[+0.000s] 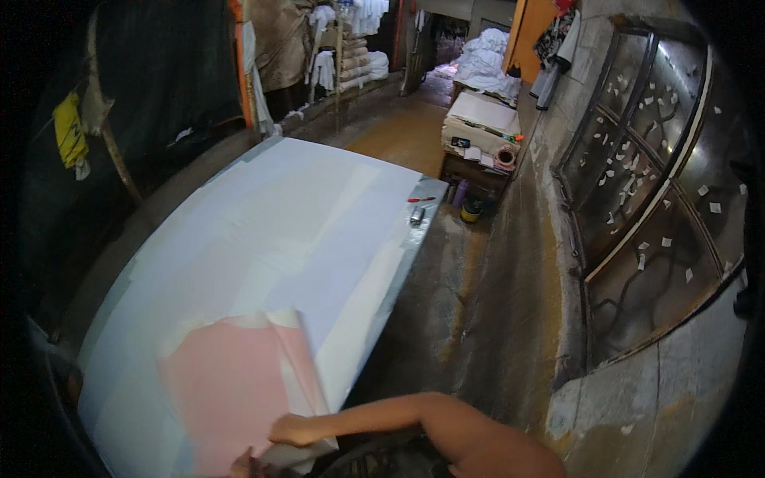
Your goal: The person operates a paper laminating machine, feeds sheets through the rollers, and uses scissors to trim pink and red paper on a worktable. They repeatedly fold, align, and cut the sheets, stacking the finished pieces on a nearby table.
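My right hand (294,429) is curled at the near right edge of a pink-and-white sheet (230,382), paper or cloth, with its fingers closed on the edge. The sheet lies on the near end of a long white-covered table (311,239), and its right side folds up in a narrow flap. Low in the picture, my left hand (244,465) shows only in part beside the pink area. A dark shape lies against its fingers, blurred, so its grip is unclear.
On the table's far right corner lie a red pen (421,199) and a small metallic object (416,216). Beyond stands a small cabinet (475,128) with a phone (460,142) and a mug (505,156). White cloth (487,66) is heaped behind it. A framed window (639,149) lines the right wall.
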The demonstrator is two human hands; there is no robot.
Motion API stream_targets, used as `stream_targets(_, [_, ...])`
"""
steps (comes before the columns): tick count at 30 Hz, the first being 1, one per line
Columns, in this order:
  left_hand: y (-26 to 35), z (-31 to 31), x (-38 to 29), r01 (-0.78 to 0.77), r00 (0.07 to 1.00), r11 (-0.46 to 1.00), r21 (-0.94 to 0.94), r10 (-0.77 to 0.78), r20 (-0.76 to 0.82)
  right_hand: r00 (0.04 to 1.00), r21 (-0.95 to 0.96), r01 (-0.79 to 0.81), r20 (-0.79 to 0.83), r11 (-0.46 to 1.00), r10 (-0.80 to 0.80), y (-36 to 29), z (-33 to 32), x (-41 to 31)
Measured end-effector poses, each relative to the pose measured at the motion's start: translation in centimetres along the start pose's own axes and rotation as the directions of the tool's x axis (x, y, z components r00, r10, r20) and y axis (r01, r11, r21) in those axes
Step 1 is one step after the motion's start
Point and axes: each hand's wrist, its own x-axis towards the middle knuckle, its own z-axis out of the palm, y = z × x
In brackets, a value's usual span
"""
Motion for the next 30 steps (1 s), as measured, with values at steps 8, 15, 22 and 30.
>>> stream_targets(8, [18.8, -1.9, 9.7, 0.146, 0.832, 0.880, 0.451, 0.138, -0.538, 0.828, -0.778, 0.148, -0.240, 0.611, -0.506, -2.8, -26.0, -2.1])
stream_targets(15, [29.4, 6.4, 20.1, -0.190, 0.777, 0.943, -0.272, -0.024, -0.629, 0.701, -0.693, 0.003, -0.513, 0.721, -0.496, 2.5, -35.8, -16.3])
stream_targets(22, [31.8, 19.2, 33.6, -0.189, 0.850, 0.912, 0.363, 0.337, -0.405, 0.871, -0.827, -0.259, -0.423, 0.500, -0.249, 19.2, -38.9, -26.5])
stream_targets(30, [35.4, 32.4, 48.3, -0.021, 0.985, 0.989, 0.143, 0.045, -0.169, 0.971, -0.751, -0.169, -0.238, 0.638, -0.022, 40.2, -45.9, -28.4])
